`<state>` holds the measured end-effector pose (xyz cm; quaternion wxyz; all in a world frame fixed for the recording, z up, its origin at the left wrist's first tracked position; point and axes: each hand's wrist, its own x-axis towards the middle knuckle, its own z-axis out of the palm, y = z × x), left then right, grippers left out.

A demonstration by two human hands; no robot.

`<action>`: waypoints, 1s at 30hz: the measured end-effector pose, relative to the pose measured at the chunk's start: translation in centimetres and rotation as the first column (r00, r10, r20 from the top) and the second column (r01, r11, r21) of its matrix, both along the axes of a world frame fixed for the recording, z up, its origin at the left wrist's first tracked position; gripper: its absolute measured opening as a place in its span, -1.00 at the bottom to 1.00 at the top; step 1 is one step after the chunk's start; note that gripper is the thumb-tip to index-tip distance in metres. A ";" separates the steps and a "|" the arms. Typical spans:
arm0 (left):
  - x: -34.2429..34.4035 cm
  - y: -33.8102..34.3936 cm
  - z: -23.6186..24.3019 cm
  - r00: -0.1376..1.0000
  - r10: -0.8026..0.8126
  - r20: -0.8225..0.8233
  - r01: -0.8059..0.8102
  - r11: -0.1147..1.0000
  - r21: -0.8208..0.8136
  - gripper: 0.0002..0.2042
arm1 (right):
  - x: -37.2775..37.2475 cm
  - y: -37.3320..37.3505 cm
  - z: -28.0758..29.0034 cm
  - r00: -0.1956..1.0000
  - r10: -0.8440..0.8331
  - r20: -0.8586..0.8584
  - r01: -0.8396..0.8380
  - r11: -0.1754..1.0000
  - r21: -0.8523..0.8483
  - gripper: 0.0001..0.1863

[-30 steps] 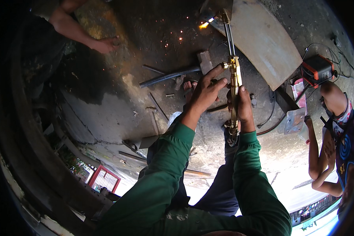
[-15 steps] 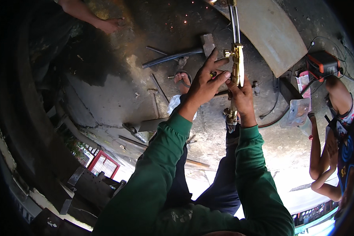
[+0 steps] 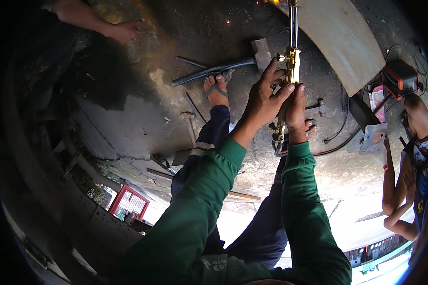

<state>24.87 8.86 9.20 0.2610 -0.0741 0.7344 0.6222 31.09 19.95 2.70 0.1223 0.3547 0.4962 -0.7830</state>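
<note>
A brass cutting torch (image 3: 294, 66) with long metal tubes points away from me, and its tip runs out past the top edge. My right hand (image 3: 296, 111) is closed around its handle. Against the torch's left side is my left hand (image 3: 266, 97), its thumb pressed to the body and its index and middle fingers reaching toward a brass side knob (image 3: 281, 57). Below my hands, brass hose fittings (image 3: 278, 134) show at the torch's rear end. An orange glow and sparks (image 3: 228, 21) appear near the top edge, beside a large curved metal plate (image 3: 342, 47).
A sledgehammer (image 3: 262, 53) lies ahead, my left sandalled foot (image 3: 217, 89) near its handle. A small hammer (image 3: 322, 108), a hose (image 3: 340, 146) and a black-and-red machine (image 3: 400, 78) are rightward. Another person's hand (image 3: 126, 31) is at upper left; another person (image 3: 404, 190) sits right.
The torch and both hands appear slightly farther right in the view. My left fingers have come in closer against the torch. My left foot now shows more fully beside the sledgehammer handle.
</note>
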 end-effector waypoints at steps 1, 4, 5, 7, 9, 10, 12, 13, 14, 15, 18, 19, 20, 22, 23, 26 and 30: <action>0.1 0.0 -0.2 1.000 0.015 -0.017 -0.015 1.000 -0.003 -0.24 | -0.1 -0.2 -0.4 1.000 -0.008 -0.010 0.008 1.000 -0.009 -0.22; 0.1 -0.9 -1.0 0.999 -0.023 -0.035 0.021 0.998 -0.052 -0.24 | 0.2 -0.9 -1.2 1.000 -0.010 -0.024 0.009 1.000 -0.019 -0.23; 0.0 -1.2 -1.1 0.999 -0.019 -0.039 0.017 0.999 -0.050 -0.24 | 0.2 -1.3 -1.5 1.000 -0.007 -0.029 0.007 1.000 -0.004 -0.23; -0.2 -1.6 -1.4 0.999 -0.034 -0.026 0.033 0.998 -0.051 -0.24 | 0.1 -1.7 -2.0 0.999 -0.005 -0.044 0.005 1.000 -0.002 -0.24; -0.4 -2.0 -1.7 0.999 -0.044 -0.015 0.043 0.998 -0.049 -0.24 | 0.0 -2.2 -2.5 0.998 -0.011 -0.055 0.010 1.000 -0.014 -0.25; -0.5 -2.2 -1.9 0.999 -0.048 -0.009 0.048 0.998 -0.044 -0.25 | 0.1 -2.4 -2.6 0.999 -0.013 -0.052 0.012 1.000 -0.017 -0.25; -0.4 -2.5 -2.4 0.999 -0.051 0.006 0.052 0.998 -0.031 -0.25 | 0.2 -2.6 -2.7 0.999 -0.012 -0.040 0.011 1.000 -0.012 -0.26; -0.3 -2.6 -2.6 0.999 -0.050 0.016 0.051 0.998 -0.022 -0.25 | 0.2 -2.7 -2.8 0.999 -0.014 -0.042 0.014 1.000 -0.010 -0.26; -0.3 -2.6 -2.8 0.998 -0.049 0.026 0.050 0.999 -0.015 -0.25 | 0.3 -2.8 -2.9 0.999 -0.016 -0.045 0.016 1.000 -0.008 -0.26; -0.2 -2.7 -2.9 0.998 -0.051 0.039 0.051 0.999 -0.007 -0.25 | 0.3 -3.0 -3.1 0.998 -0.024 -0.057 0.023 1.000 -0.012 -0.27; -0.1 -2.9 -3.2 0.997 -0.048 0.066 0.047 0.999 0.023 -0.24 | 0.3 -3.2 -3.9 0.996 -0.039 -0.077 0.037 0.999 -0.015 -0.28; -0.1 -2.9 -3.2 0.997 -0.042 0.066 0.039 0.998 0.038 -0.23 | 0.2 -3.2 -4.1 0.996 -0.042 -0.078 0.041 0.999 -0.013 -0.28; 0.0 -2.9 -3.3 0.997 -0.033 0.066 0.030 0.998 0.053 -0.23 | 0.2 -3.2 -4.5 0.996 -0.044 -0.080 0.043 0.999 -0.012 -0.29; 0.1 -2.9 -3.6 0.997 -0.031 0.068 0.027 0.998 0.061 -0.23 | 0.2 -3.2 -5.0 0.996 -0.048 -0.079 0.047 0.999 -0.011 -0.29; 0.1 -2.9 -3.7 0.997 -0.030 0.069 0.025 0.998 0.065 -0.23 | 0.2 -3.2 -5.1 0.996 -0.049 -0.079 0.049 0.999 -0.014 -0.29; 0.1 -3.1 -3.9 0.998 -0.028 0.056 0.025 0.998 0.060 -0.24 | 0.3 -3.2 -5.2 0.996 -0.052 -0.078 0.050 0.998 -0.036 -0.29; 0.1 -3.1 -3.8 0.999 -0.027 0.042 0.025 0.998 0.050 -0.25 | 0.1 -3.2 -5.0 0.997 -0.052 -0.063 0.050 0.998 -0.022 -0.28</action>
